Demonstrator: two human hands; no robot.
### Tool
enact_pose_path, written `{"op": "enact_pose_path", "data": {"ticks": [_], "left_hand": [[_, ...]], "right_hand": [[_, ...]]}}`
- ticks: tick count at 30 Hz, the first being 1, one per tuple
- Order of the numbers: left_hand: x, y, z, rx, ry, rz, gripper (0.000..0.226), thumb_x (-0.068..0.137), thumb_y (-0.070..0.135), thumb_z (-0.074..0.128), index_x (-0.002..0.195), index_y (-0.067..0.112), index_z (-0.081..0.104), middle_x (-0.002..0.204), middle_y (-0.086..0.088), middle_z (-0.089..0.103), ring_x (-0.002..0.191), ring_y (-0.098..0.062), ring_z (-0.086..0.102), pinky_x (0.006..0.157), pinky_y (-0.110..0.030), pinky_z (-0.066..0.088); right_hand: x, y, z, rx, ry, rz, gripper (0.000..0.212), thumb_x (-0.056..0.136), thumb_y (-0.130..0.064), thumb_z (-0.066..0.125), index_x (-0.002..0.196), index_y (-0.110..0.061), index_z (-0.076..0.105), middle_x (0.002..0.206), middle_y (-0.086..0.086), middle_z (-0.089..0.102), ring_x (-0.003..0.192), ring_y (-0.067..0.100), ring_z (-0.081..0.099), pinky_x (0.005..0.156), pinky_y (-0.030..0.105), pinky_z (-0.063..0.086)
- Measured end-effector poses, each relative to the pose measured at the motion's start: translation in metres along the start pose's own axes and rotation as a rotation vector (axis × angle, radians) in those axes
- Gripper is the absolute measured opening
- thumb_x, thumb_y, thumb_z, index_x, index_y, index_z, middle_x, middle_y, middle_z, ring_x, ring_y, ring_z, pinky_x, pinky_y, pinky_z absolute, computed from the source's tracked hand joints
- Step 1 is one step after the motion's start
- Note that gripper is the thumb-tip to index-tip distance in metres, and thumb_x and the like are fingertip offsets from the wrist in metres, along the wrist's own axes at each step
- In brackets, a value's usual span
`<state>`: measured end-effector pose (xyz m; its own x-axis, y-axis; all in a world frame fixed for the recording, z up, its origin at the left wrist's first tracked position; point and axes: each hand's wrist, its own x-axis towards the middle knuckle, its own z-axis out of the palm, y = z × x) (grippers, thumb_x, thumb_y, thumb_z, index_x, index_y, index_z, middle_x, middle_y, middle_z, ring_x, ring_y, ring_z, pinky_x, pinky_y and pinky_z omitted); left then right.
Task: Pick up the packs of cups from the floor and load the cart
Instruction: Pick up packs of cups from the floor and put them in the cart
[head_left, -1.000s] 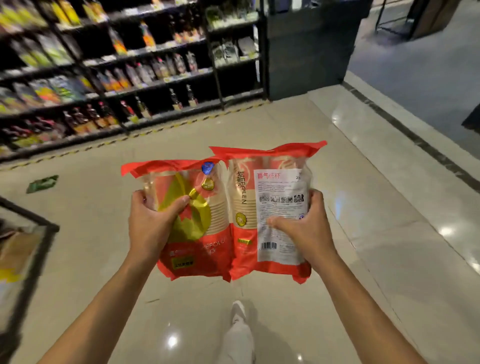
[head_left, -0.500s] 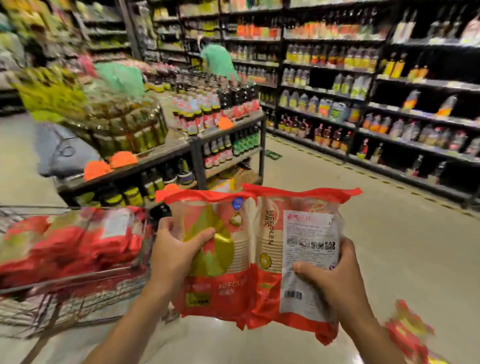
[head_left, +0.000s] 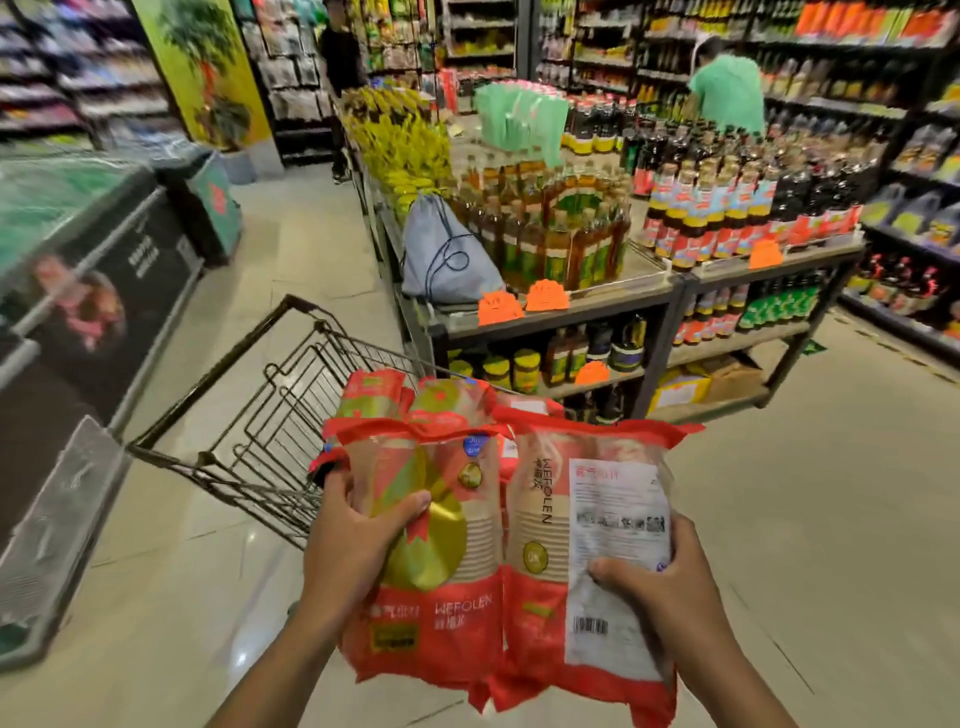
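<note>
I hold two red packs of paper cups side by side in front of me. My left hand (head_left: 353, 545) grips the left pack (head_left: 441, 613), which has a gold and green front. My right hand (head_left: 665, 592) grips the right pack (head_left: 545, 519), which carries a white label with a barcode. Just beyond them stands the wire cart (head_left: 260, 415), its basket directly behind the held packs. Several more red packs of cups (head_left: 395, 400) lie in the cart, partly hidden by the ones I hold.
A display table (head_left: 571, 306) of bottles with orange price tags and a grey drawstring bag (head_left: 441, 254) stands right of the cart. A chest freezer (head_left: 78, 291) runs along the left. A person in a green shirt (head_left: 727, 88) bends at the far shelves.
My view has swung left, bringing the cart from the left edge to straight ahead behind the packs. Both hands keep the same grip on the two packs.
</note>
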<state>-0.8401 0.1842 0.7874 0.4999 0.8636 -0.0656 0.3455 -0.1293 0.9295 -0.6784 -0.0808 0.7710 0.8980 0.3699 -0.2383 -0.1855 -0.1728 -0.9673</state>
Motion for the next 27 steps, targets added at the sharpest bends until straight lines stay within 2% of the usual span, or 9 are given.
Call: {"op": "enact_pose_path", "data": {"ticks": [2, 5, 7, 11, 14, 17, 20, 23, 27], "left_hand": [[0.036, -0.008, -0.009, -0.006, -0.004, -0.036, 0.095, 0.045, 0.078, 0.084, 0.124, 0.037, 0.052, 0.113, 0.01, 0.071, 0.094, -0.015, 0.073, 0.084, -0.049, 0.061], [0.096, -0.023, -0.017, -0.025, -0.005, -0.122, 0.097, 0.042, 0.074, 0.086, 0.122, 0.033, 0.051, 0.112, 0.004, 0.071, 0.094, -0.021, 0.074, 0.083, -0.051, 0.062], [0.144, -0.03, -0.022, -0.012, 0.0, -0.163, 0.096, 0.04, 0.073, 0.087, 0.119, 0.031, 0.053, 0.11, 0.001, 0.072, 0.089, -0.022, 0.075, 0.08, -0.05, 0.063], [0.256, -0.044, -0.026, 0.09, 0.026, -0.195, 0.09, 0.04, 0.071, 0.088, 0.113, 0.028, 0.059, 0.102, 0.0, 0.075, 0.082, -0.02, 0.077, 0.077, -0.047, 0.063], [0.343, -0.052, -0.023, 0.173, 0.04, -0.234, 0.088, 0.042, 0.068, 0.088, 0.111, 0.023, 0.059, 0.099, 0.0, 0.075, 0.085, -0.024, 0.075, 0.078, -0.047, 0.061], [0.419, -0.065, -0.011, 0.223, 0.03, -0.278, 0.084, 0.035, 0.072, 0.084, 0.096, 0.021, 0.055, 0.087, 0.009, 0.069, 0.075, -0.015, 0.07, 0.063, -0.032, 0.054], [0.484, -0.091, 0.011, 0.252, -0.012, -0.331, 0.083, 0.038, 0.07, 0.086, 0.101, 0.021, 0.062, 0.09, 0.004, 0.072, 0.079, -0.018, 0.071, 0.07, -0.037, 0.057], [0.53, -0.12, 0.032, 0.259, -0.057, -0.369, 0.08, 0.044, 0.059, 0.091, 0.104, 0.017, 0.06, 0.094, -0.001, 0.073, 0.083, -0.022, 0.071, 0.076, -0.042, 0.06], [0.568, -0.149, 0.048, 0.333, -0.11, -0.381, 0.082, 0.048, 0.063, 0.086, 0.108, 0.01, 0.07, 0.102, -0.013, 0.076, 0.093, -0.034, 0.073, 0.089, -0.054, 0.059]], "right_hand": [[0.026, -0.004, 0.025, 0.003, -0.021, 0.019, 0.069, 0.059, -0.002, 0.094, 0.113, -0.023, 0.055, 0.102, 0.002, 0.075, 0.075, 0.011, 0.076, 0.052, 0.021, 0.057], [0.078, -0.005, 0.053, 0.009, -0.04, 0.054, 0.069, 0.065, 0.0, 0.091, 0.123, -0.013, 0.055, 0.109, 0.008, 0.076, 0.085, 0.023, 0.078, 0.069, 0.043, 0.063], [0.121, 0.001, 0.07, 0.036, -0.036, 0.079, 0.064, 0.07, 0.001, 0.087, 0.125, -0.009, 0.057, 0.11, 0.012, 0.076, 0.089, 0.03, 0.077, 0.076, 0.05, 0.063], [0.223, 0.019, 0.109, 0.119, -0.004, 0.138, 0.05, 0.073, 0.002, 0.084, 0.117, -0.011, 0.065, 0.103, 0.01, 0.079, 0.085, 0.03, 0.078, 0.067, 0.04, 0.062], [0.297, 0.029, 0.138, 0.131, -0.022, 0.219, 0.046, 0.074, 0.004, 0.082, 0.117, -0.009, 0.069, 0.101, 0.011, 0.08, 0.085, 0.031, 0.078, 0.07, 0.041, 0.063], [0.356, 0.041, 0.16, 0.105, -0.029, 0.297, 0.043, 0.074, 0.007, 0.081, 0.114, -0.006, 0.072, 0.1, 0.013, 0.08, 0.083, 0.031, 0.078, 0.061, 0.035, 0.062], [0.403, 0.056, 0.172, 0.052, -0.007, 0.377, 0.041, 0.072, 0.007, 0.083, 0.11, -0.006, 0.073, 0.102, 0.016, 0.079, 0.085, 0.032, 0.078, 0.066, 0.037, 0.062], [0.43, 0.072, 0.18, 0.033, 0.01, 0.441, 0.05, 0.072, 0.007, 0.083, 0.118, -0.006, 0.07, 0.103, 0.015, 0.079, 0.088, 0.033, 0.077, 0.069, 0.039, 0.062], [0.44, 0.086, 0.188, 0.0, 0.056, 0.498, 0.045, 0.072, 0.008, 0.082, 0.113, -0.004, 0.071, 0.094, 0.011, 0.081, 0.078, 0.028, 0.079, 0.056, 0.033, 0.061]]}}
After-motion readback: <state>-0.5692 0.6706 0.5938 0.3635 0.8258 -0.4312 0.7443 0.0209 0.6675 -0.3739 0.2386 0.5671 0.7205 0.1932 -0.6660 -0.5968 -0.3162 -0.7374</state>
